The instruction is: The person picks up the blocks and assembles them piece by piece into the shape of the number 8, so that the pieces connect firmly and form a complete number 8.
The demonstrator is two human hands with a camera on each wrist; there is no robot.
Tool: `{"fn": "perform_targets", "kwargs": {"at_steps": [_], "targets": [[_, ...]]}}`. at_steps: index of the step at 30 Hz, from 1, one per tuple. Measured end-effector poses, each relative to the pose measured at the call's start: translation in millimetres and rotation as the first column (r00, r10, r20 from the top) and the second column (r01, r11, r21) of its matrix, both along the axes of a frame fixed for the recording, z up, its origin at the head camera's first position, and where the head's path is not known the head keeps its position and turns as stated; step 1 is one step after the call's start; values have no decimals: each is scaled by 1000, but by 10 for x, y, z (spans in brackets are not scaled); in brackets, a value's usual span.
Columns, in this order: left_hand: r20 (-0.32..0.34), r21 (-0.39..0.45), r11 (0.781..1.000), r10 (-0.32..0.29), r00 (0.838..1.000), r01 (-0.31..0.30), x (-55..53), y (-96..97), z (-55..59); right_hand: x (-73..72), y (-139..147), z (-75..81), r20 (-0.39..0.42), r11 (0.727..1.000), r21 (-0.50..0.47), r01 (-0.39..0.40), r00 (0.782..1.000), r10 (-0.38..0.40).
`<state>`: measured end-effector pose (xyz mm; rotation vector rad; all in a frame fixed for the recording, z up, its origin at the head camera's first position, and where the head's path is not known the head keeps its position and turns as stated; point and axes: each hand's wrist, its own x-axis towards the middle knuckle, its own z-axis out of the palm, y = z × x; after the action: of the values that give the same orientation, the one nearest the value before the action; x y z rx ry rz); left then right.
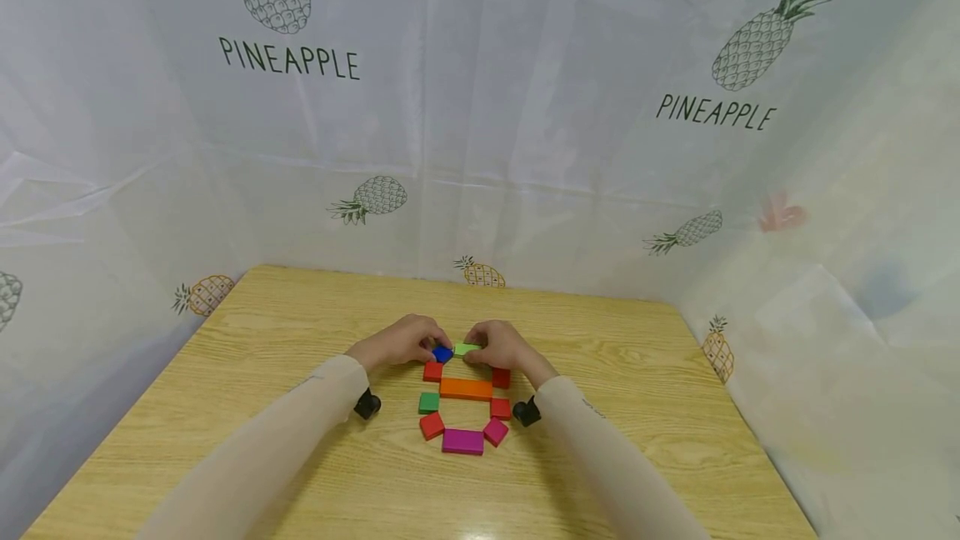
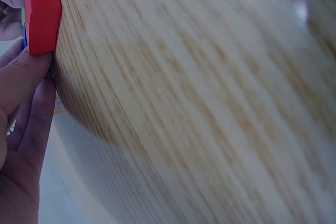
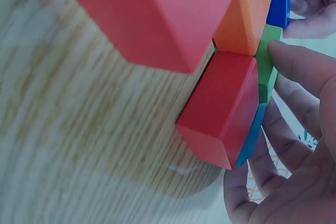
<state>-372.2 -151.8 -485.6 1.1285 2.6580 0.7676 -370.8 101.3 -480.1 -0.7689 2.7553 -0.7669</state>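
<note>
At the far end of a ring-like layout of coloured blocks, my left hand (image 1: pixel 405 342) pinches a blue block (image 1: pixel 442 354) between thumb and fingers. Just right of it, a light green block (image 1: pixel 462 350) lies between the thumb and fingers of my right hand (image 1: pixel 506 348). The right wrist view shows that thumb against the green block (image 3: pixel 269 61), with a teal block (image 3: pixel 252 135) beside it under the fingers. A red block (image 1: pixel 432 372) sits nearest my left thumb. Another red block (image 1: pixel 502 377) is partly below my right hand.
An orange bar (image 1: pixel 466 390) crosses the layout's middle. Nearer are a dark green block (image 1: pixel 429 402), red blocks (image 1: pixel 500 409), a pink block (image 1: pixel 496 432) and a purple bar (image 1: pixel 462 442). All lie on a wooden table (image 1: pixel 615 448) before a pineapple-print curtain (image 1: pixel 510 123).
</note>
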Motion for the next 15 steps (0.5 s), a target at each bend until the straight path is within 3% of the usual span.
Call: {"fn": "perform_targets", "kwargs": {"at_steps": [15], "targets": [[-22,-14,1000,-8,1000,8,6,-1,-7,8,25,23,25,1000,-27,7,1000,-6]]}}
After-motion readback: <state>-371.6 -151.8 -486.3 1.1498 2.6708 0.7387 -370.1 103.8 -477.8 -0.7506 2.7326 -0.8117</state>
